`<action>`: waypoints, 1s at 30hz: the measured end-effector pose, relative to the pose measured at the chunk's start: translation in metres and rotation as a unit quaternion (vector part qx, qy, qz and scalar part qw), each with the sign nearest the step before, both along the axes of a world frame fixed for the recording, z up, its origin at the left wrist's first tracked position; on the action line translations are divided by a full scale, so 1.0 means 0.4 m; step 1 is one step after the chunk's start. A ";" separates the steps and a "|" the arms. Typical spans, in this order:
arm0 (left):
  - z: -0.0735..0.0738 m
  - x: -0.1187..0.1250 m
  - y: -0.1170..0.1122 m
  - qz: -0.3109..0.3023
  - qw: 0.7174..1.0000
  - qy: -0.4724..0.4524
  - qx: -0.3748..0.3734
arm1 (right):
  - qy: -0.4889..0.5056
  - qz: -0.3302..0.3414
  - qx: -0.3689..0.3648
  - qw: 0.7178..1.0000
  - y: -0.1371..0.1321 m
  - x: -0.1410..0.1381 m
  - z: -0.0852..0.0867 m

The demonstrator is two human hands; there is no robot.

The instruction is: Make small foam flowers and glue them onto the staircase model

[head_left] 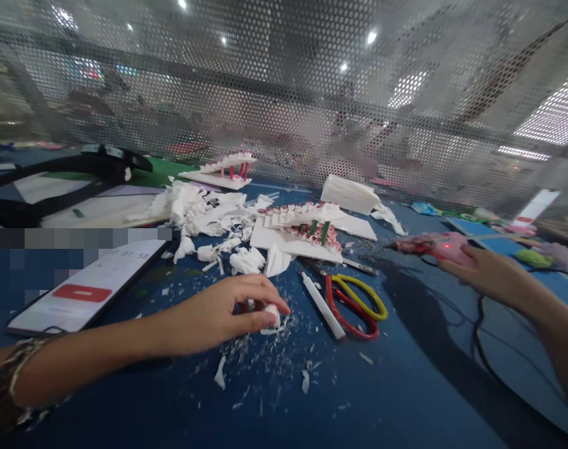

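My left hand (222,312) rests on the blue table (405,386), its fingers pinched round a small white foam piece (270,317) amid white shavings. My right hand (487,271) is out to the right, wrapped round a pink hot-glue gun (433,245) with a red light on it; the nozzle points left. Between the hands lie scissors with red and yellow handles (358,302) and a white glue stick (322,304). A white foam model with red-dotted steps and green posts (307,227) stands just beyond them.
A phone with a timer screen (94,284) lies at the left. Torn white foam scraps (199,212) pile behind it, with a second small staircase model (227,169) and a foam sheet stack (349,193). A perforated metal screen (284,93) walls the back. A black cord (475,330) trails right.
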State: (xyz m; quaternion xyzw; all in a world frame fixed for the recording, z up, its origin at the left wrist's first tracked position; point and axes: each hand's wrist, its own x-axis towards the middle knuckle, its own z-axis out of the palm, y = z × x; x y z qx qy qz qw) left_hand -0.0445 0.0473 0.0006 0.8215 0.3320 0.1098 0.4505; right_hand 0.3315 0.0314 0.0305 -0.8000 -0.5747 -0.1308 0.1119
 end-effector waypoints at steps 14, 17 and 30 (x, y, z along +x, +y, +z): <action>-0.006 0.002 0.004 0.141 0.972 -0.079 -0.171 | 0.038 0.061 0.002 0.997 -0.030 -0.208 0.008; -0.014 -0.001 0.003 0.145 0.968 -0.086 -0.185 | 0.038 0.093 0.012 0.995 -0.040 -0.236 0.004; -0.017 -0.007 -0.002 0.076 0.963 -0.144 -0.217 | 0.040 0.129 0.035 0.990 -0.042 -0.269 -0.015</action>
